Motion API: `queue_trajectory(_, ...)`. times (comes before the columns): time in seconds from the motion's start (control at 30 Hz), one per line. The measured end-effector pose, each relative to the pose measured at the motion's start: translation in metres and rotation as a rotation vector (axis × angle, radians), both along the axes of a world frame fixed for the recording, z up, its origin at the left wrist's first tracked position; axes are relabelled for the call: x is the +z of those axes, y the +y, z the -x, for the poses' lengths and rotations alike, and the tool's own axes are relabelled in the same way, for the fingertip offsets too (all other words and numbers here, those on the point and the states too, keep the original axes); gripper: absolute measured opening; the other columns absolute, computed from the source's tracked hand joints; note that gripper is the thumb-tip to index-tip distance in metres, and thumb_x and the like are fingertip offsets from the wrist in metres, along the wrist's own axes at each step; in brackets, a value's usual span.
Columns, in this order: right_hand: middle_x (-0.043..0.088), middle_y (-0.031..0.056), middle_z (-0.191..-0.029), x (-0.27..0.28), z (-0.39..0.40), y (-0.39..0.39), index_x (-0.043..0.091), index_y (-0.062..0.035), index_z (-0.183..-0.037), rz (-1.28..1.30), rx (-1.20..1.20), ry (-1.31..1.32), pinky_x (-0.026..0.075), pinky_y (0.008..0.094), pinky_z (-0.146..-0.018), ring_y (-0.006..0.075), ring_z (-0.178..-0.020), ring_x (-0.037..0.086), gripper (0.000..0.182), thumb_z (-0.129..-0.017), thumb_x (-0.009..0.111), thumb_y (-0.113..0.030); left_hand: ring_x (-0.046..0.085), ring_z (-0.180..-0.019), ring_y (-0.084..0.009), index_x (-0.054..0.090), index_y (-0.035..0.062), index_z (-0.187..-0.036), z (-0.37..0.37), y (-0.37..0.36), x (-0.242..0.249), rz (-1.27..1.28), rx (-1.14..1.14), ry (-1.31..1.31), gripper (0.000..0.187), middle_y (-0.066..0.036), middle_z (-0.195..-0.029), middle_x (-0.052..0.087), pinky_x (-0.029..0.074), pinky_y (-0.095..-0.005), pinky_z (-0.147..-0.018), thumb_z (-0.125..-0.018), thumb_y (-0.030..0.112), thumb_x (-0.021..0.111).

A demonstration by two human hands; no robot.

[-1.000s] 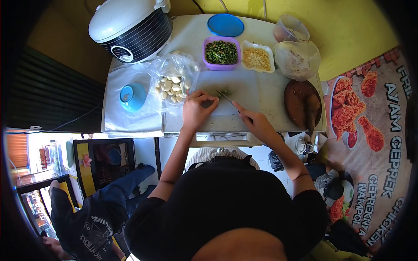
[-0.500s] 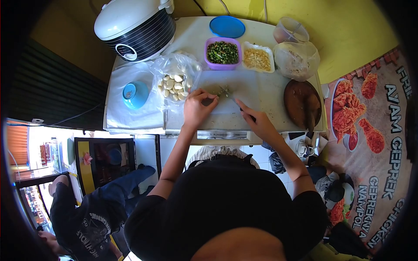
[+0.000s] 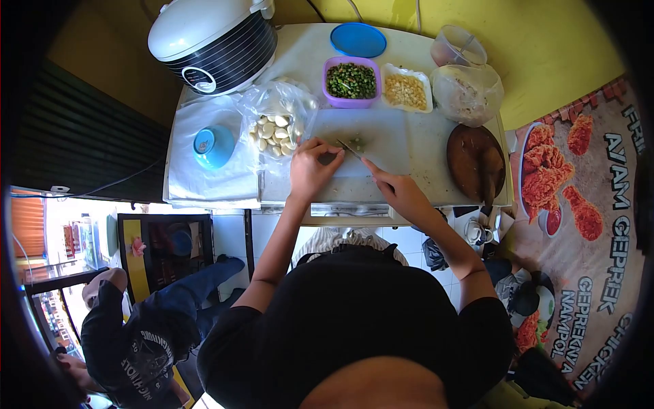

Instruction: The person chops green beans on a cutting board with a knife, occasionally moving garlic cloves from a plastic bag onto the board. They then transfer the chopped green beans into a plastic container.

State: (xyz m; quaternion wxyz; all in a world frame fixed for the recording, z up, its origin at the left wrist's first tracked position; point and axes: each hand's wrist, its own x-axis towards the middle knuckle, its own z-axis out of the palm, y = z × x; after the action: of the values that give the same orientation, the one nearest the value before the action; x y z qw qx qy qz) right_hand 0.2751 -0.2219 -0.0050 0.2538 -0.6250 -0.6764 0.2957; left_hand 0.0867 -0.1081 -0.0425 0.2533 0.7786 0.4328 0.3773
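My right hand [image 3: 403, 195] is closed around the handle of a small knife [image 3: 350, 150]. Its blade points up and left over a pale cutting mat [image 3: 388, 140], close to my left fingertips. Beside the blade lies a little heap of chopped green pieces [image 3: 357, 144]. My left hand [image 3: 312, 167] rests at the mat's left edge, thumb and fingers pinched together; whatever they hold is too small to make out. Just behind that hand, an open clear plastic bag [image 3: 293, 112] holds peeled garlic cloves [image 3: 274, 133].
A purple tub of chopped greens [image 3: 351, 103], a white tray of chopped pale bits [image 3: 407, 92] and a tied bag [image 3: 469, 95] stand behind. A stone mortar [image 3: 470, 174] is right; a blue bowl [image 3: 213, 146] and rice cooker [image 3: 211, 44] left. Another person [image 3: 146, 341] sits lower left.
The knife blade has shifted left toward my left fingertips, and my right hand has moved slightly with it. My left hand keeps its pinch. The seated person's arm has moved a little.
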Motion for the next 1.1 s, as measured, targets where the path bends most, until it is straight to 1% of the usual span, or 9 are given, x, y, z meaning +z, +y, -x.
queue_trajectory(0.33,0.054,0.0233,-0.062,-0.008,0.004,0.010,0.041,-0.0260,-0.141,-0.007,0.012,-0.092,0.045,0.0465,-0.054,0.0402,-0.055,0.056,0.050,-0.094,0.049,-0.015,0.061,-0.070,-0.0226,0.072,0.0083,-0.075,-0.001,0.001,0.001,0.015,-0.009,-0.029,0.012,-0.003,-0.076,0.062,0.042,-0.0385,-0.092,-0.073,0.019,0.074)
queue_trajectory(0.67,0.055,0.0217,-0.061,-0.011,0.006,-0.007,0.040,-0.0258,-0.142,0.045,-0.022,-0.076,0.045,0.0445,-0.054,0.0386,-0.055,0.058,0.051,-0.094,0.049,-0.013,0.061,-0.071,-0.0233,0.073,0.0078,-0.077,-0.002,0.001,-0.004,-0.018,0.039,-0.069,0.011,-0.005,-0.076,0.062,0.038,-0.0411,-0.102,-0.073,0.018,0.074)
queue_trajectory(0.73,0.041,0.0183,-0.064,-0.012,0.001,-0.013,0.039,-0.0238,-0.143,0.070,-0.034,0.003,0.042,0.0312,-0.055,0.0215,-0.050,0.043,0.051,-0.094,0.050,-0.011,0.062,-0.072,-0.0236,0.074,0.0070,-0.079,-0.001,0.001,-0.003,0.031,0.024,-0.093,0.011,-0.006,-0.077,0.063,0.038,-0.0414,-0.103,-0.074,0.017,0.074)
queue_trajectory(0.77,0.041,0.0183,-0.064,-0.011,-0.002,-0.013,0.039,-0.0238,-0.143,0.069,-0.036,0.003,0.042,0.0312,-0.055,0.0215,-0.050,0.043,0.051,-0.094,0.050,-0.011,0.062,-0.072,-0.0236,0.074,0.0070,-0.079,-0.001,0.001,-0.003,0.030,0.022,-0.093,0.011,-0.006,-0.077,0.063,0.038,-0.0414,-0.103,-0.074,0.017,0.074)
queue_trajectory(0.83,0.034,0.0118,-0.065,-0.011,-0.009,-0.009,0.041,-0.0216,-0.142,0.077,-0.010,0.122,0.039,0.0267,-0.057,0.0142,-0.056,0.037,0.050,-0.095,0.051,-0.011,0.062,-0.074,-0.0239,0.075,0.0064,-0.084,0.001,0.000,-0.005,0.056,0.017,-0.132,0.013,-0.008,-0.079,0.064,0.039,-0.0400,-0.101,-0.075,0.016,0.074)
queue_trajectory(0.93,0.033,0.0056,-0.068,-0.006,-0.002,-0.006,0.041,-0.0192,-0.142,0.093,-0.051,0.172,0.037,0.0239,-0.057,0.0115,-0.060,0.031,0.049,-0.095,0.052,-0.011,0.063,-0.076,-0.0241,0.075,0.0057,-0.087,0.001,-0.003,-0.004,0.040,0.034,-0.117,0.015,-0.009,-0.081,0.064,0.046,-0.0363,-0.090,-0.075,0.015,0.074)
queue_trajectory(0.97,0.033,0.0056,-0.068,-0.006,0.000,-0.005,0.041,-0.0192,-0.142,0.092,-0.051,0.172,0.037,0.0239,-0.057,0.0115,-0.060,0.031,0.049,-0.095,0.052,-0.011,0.063,-0.076,-0.0241,0.075,0.0057,-0.087,0.000,-0.005,-0.003,0.039,0.033,-0.117,0.015,-0.009,-0.081,0.064,0.046,-0.0363,-0.090,-0.075,0.015,0.074)
queue_trajectory(1.03,0.034,0.0113,-0.060,-0.009,0.004,-0.004,0.039,-0.0249,-0.143,0.008,-0.026,0.223,0.039,0.0286,-0.054,0.0145,-0.052,0.034,0.051,-0.095,0.050,-0.012,0.063,-0.076,-0.0240,0.075,0.0052,-0.087,-0.002,-0.009,0.000,0.056,0.073,-0.138,0.015,-0.009,-0.083,0.065,0.050,-0.0335,-0.078,-0.075,0.014,0.074)
queue_trajectory(1.1,0.034,0.0106,-0.059,-0.011,0.006,-0.004,0.039,-0.0250,-0.143,0.035,-0.028,0.221,0.039,0.0281,-0.054,0.0140,-0.052,0.034,0.051,-0.095,0.050,-0.011,0.063,-0.076,-0.0238,0.075,0.0050,-0.087,-0.002,-0.010,-0.001,0.041,0.078,-0.134,0.015,-0.009,-0.084,0.065,0.050,-0.0330,-0.075,-0.075,0.014,0.074)
